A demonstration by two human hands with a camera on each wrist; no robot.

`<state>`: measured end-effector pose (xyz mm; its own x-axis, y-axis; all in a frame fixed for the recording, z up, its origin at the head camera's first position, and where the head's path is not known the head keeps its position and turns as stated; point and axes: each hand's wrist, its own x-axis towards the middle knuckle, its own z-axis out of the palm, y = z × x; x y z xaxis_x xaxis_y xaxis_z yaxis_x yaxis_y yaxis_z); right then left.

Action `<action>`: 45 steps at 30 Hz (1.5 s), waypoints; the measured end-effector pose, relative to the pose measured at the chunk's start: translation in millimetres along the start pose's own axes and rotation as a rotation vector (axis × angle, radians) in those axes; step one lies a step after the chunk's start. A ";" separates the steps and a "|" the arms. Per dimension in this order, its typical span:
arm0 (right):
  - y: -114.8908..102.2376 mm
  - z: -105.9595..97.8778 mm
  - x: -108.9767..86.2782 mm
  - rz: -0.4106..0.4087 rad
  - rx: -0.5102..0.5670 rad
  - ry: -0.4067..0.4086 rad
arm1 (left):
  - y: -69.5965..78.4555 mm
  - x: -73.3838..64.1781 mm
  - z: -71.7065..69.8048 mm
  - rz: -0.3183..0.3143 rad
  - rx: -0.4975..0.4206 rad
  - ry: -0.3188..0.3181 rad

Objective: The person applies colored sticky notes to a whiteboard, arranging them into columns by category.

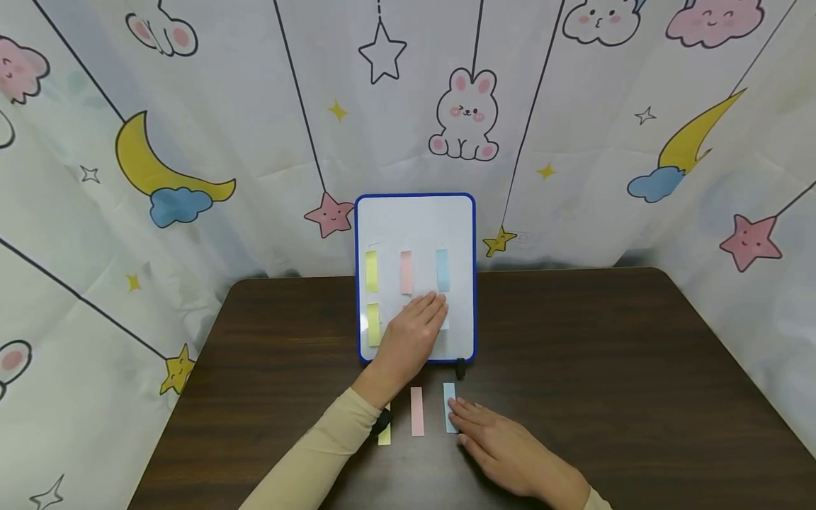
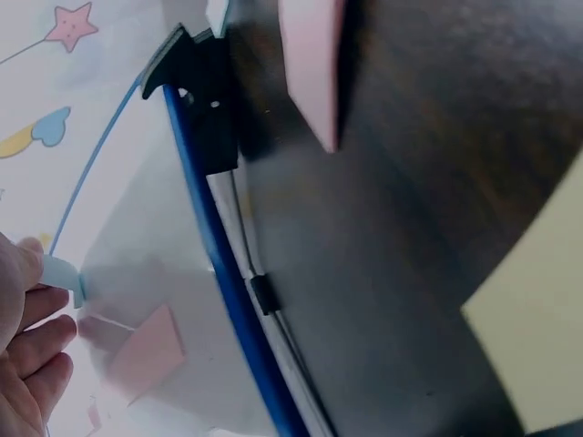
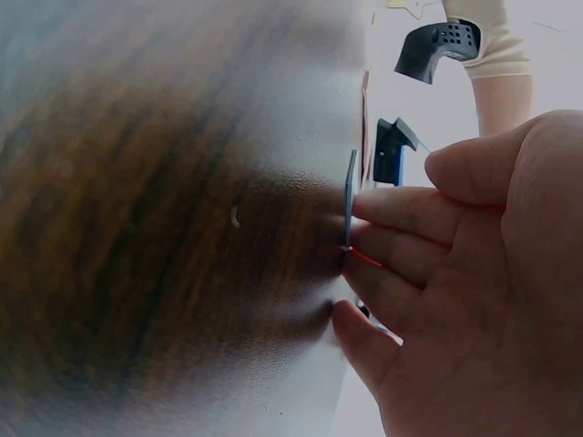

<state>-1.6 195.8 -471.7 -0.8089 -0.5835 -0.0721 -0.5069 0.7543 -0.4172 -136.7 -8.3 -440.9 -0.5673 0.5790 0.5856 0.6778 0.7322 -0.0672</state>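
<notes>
My left hand point(image 1: 411, 331) lies over the lower part of a small whiteboard point(image 1: 417, 219) with a blue rim, fingers pointing up. In the left wrist view, its thumb and finger pinch a curled light-blue sticky strip point(image 2: 64, 276) near the board. A pink sticky strip point(image 2: 150, 355) beside it is on the board, mostly hidden by the hand in the head view. Just below the board, my right hand point(image 1: 510, 450) rests on the table, its straight fingers touching the edge of another blue sticky strip point(image 1: 450, 409).
Yellow point(image 1: 372, 271), pink point(image 1: 406, 273) and blue point(image 1: 443, 270) strips sit higher on the board, with a second yellow strip point(image 1: 373, 326) below. On the dark table point(image 1: 605, 354) lie a pink strip point(image 1: 417, 411) and a partly covered yellow strip point(image 1: 384, 438). A patterned curtain point(image 1: 408, 142) hangs behind.
</notes>
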 end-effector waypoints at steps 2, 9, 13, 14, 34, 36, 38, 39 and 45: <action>-0.4 0.2 0.3 -0.005 0.001 -0.004 | -0.3 -1.3 1.8 0.002 0.010 -0.014; -0.9 0.5 1.5 0.000 0.007 -0.004 | -1.9 -3.7 4.4 0.015 0.031 -0.013; -0.7 0.9 1.9 -0.003 0.009 -0.007 | -3.4 -4.2 5.1 0.028 0.052 -0.021; -0.8 0.8 1.9 -0.003 0.007 -0.007 | -3.8 -4.5 5.3 0.031 0.060 -0.027; -3.7 -5.1 4.7 0.035 0.010 0.047 | -6.7 -6.7 3.5 0.038 0.071 -0.069; -2.9 -7.1 6.1 0.037 0.002 0.077 | -6.2 -7.1 3.3 0.040 0.071 -0.073; -1.6 -9.6 7.9 0.046 -0.001 0.112 | -5.7 -7.6 3.2 0.041 0.068 -0.072; -0.9 -10.9 9.2 0.050 -0.004 0.132 | -5.4 -8.0 3.2 0.041 0.065 -0.069; 7.2 -17.9 16.5 0.061 -0.064 0.243 | -4.0 -9.5 5.1 0.042 0.063 -0.056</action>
<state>-24.0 196.9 -459.6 -0.8827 -0.4523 0.1277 -0.4661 0.8080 -0.3604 -136.4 -15.0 -450.3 -0.5653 0.6278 0.5351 0.6719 0.7268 -0.1428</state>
